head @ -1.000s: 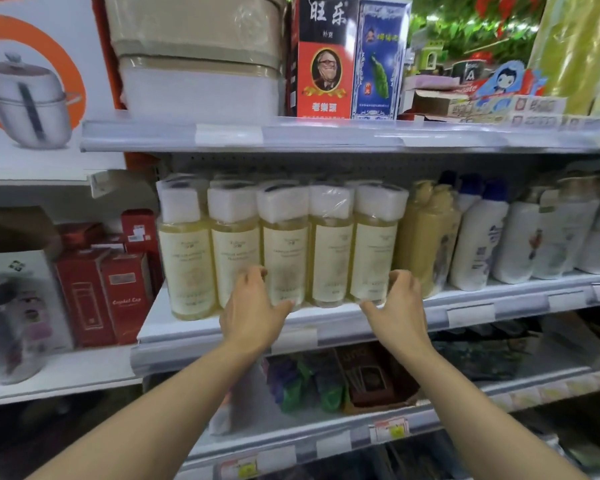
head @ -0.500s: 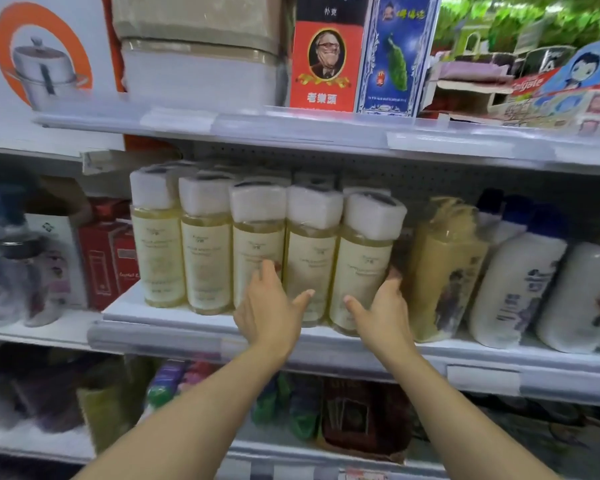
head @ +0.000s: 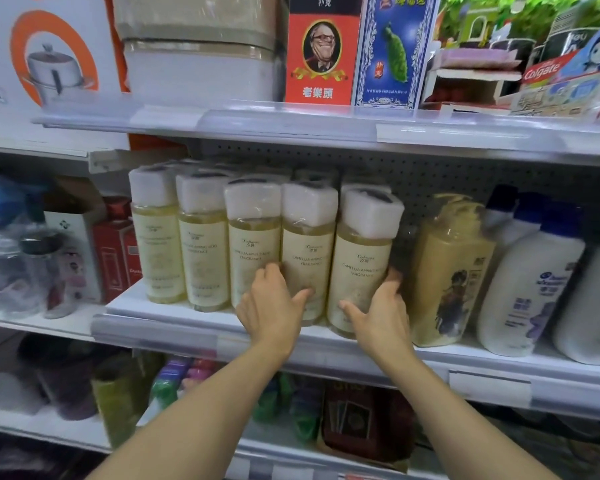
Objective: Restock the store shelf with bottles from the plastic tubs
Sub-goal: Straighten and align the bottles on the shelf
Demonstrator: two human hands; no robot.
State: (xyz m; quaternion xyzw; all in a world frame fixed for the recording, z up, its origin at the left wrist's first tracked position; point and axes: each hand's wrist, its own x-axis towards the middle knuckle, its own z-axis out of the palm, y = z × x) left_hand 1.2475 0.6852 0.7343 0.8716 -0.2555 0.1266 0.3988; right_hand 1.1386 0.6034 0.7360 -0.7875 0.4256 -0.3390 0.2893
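Shelf (head: pixel 201 311) nearer; hands (head: pixel 326 306) closer on bottles (head: pixel 329 258).

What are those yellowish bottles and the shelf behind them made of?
The camellia fragrance bottles look like clear glossy plastic: pale yellow liquid shows through above cream labels, and shiny shrink film wraps their white caps. The shelf seems painted white metal, and its back panel is perforated, probably steel. The price rail looks like translucent plastic.
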